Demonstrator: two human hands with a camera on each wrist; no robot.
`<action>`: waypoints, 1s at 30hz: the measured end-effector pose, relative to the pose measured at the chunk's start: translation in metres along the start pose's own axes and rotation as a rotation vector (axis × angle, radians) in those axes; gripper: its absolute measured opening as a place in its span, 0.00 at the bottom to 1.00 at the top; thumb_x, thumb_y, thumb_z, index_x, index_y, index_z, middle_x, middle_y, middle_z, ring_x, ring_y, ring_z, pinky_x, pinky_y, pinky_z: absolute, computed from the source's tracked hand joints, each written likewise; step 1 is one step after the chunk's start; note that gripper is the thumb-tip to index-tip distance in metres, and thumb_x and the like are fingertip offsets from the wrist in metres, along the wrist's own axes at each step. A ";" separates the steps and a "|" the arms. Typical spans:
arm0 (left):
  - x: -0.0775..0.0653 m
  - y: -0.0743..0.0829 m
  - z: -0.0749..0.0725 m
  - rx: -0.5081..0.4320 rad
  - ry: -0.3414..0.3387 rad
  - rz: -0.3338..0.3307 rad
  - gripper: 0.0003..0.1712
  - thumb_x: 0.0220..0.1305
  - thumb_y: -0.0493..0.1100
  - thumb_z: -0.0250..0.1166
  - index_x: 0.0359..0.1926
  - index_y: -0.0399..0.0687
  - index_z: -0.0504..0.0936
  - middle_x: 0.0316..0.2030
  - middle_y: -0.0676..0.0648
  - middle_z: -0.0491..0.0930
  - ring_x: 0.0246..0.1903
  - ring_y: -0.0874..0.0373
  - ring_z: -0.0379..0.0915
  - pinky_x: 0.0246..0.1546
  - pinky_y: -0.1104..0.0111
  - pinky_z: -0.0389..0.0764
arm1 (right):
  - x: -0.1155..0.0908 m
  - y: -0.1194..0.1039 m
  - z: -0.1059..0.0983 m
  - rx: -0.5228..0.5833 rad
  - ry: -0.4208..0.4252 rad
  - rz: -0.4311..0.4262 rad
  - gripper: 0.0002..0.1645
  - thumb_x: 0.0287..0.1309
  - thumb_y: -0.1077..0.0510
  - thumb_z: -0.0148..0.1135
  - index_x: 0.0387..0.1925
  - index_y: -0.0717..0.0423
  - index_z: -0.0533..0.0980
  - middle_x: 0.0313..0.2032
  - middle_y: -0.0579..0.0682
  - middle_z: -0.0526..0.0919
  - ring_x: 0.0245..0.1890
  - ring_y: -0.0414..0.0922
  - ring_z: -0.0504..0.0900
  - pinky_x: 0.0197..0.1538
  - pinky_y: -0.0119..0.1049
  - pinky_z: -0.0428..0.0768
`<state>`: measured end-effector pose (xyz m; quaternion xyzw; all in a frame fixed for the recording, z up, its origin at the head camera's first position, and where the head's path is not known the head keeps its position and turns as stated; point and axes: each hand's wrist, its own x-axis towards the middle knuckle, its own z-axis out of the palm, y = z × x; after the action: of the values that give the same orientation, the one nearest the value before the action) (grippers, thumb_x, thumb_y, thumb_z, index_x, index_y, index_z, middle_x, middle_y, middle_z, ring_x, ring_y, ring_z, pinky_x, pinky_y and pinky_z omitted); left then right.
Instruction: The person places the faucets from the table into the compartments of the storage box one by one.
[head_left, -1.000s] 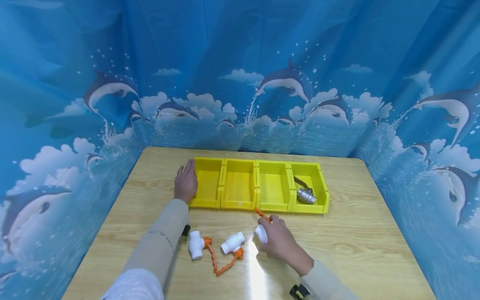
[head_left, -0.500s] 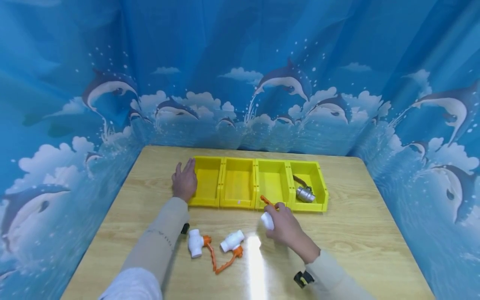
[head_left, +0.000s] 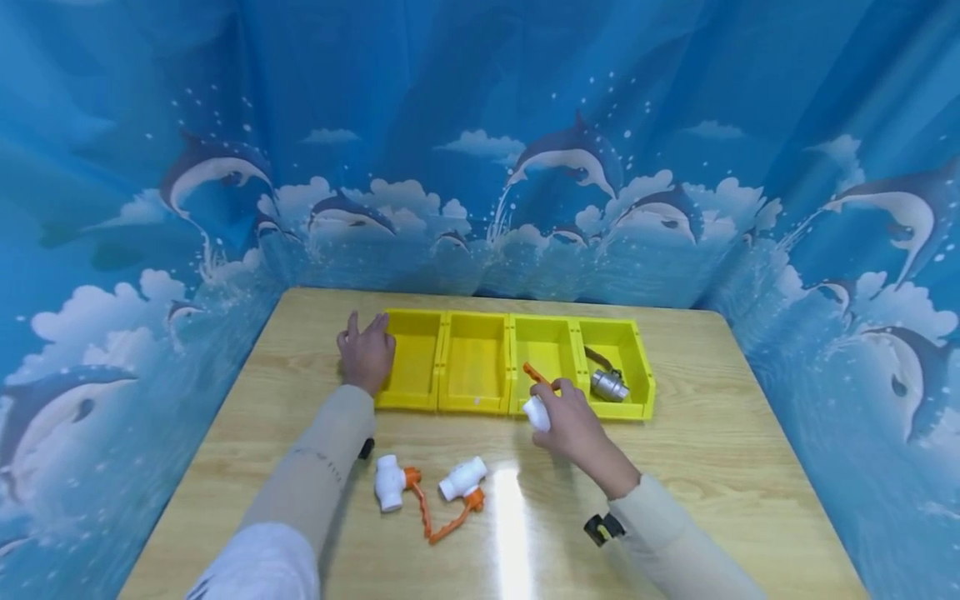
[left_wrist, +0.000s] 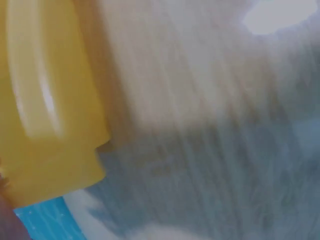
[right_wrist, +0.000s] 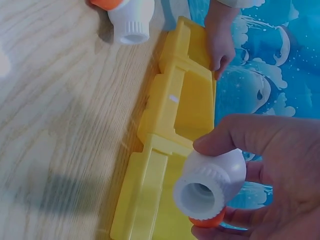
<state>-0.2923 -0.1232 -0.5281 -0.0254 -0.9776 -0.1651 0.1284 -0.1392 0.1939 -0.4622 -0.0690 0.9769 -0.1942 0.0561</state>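
Note:
My right hand (head_left: 573,421) pinches a white plastic ball valve (head_left: 536,413) with an orange lever, over the front of the third yellow bin (head_left: 543,346) from the left. In the right wrist view, thumb and fingers lie around the white valve body (right_wrist: 212,182), whose open socket faces the camera. My left hand (head_left: 366,354) rests against the left wall of the leftmost yellow bin (head_left: 412,358), fingers spread. Two more white valves lie on the table, the left valve (head_left: 389,483) and the right valve (head_left: 463,479), their orange levers meeting at the tips.
Inside the rightmost bin (head_left: 637,358) lies a metal valve (head_left: 609,385) with a dark lever. The bins stand joined in a row on the wooden table (head_left: 720,467). A blue dolphin curtain (head_left: 480,100) hangs behind and at both sides.
My right hand has carried the white valve forward from the table to above the third bin's front. My left hand stays at the leftmost bin, its fingers now more spread.

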 end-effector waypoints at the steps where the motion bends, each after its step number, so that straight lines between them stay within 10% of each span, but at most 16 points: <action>1: -0.001 0.000 0.001 0.004 0.011 0.002 0.24 0.71 0.41 0.54 0.66 0.45 0.71 0.64 0.44 0.71 0.71 0.37 0.47 0.60 0.39 0.58 | 0.002 0.000 0.000 -0.002 0.000 0.000 0.35 0.43 0.59 0.75 0.56 0.51 0.73 0.57 0.64 0.70 0.50 0.59 0.72 0.44 0.52 0.78; 30: -0.001 -0.001 0.000 -0.130 -0.249 -0.104 0.30 0.79 0.52 0.31 0.77 0.50 0.45 0.71 0.36 0.57 0.70 0.33 0.43 0.63 0.37 0.53 | 0.044 0.017 -0.013 0.004 0.047 -0.028 0.33 0.46 0.61 0.72 0.57 0.53 0.72 0.57 0.65 0.69 0.49 0.61 0.72 0.43 0.53 0.79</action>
<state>-0.2909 -0.1239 -0.5288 -0.0033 -0.9731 -0.2302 -0.0044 -0.1861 0.2073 -0.4607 -0.0778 0.9765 -0.1986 0.0306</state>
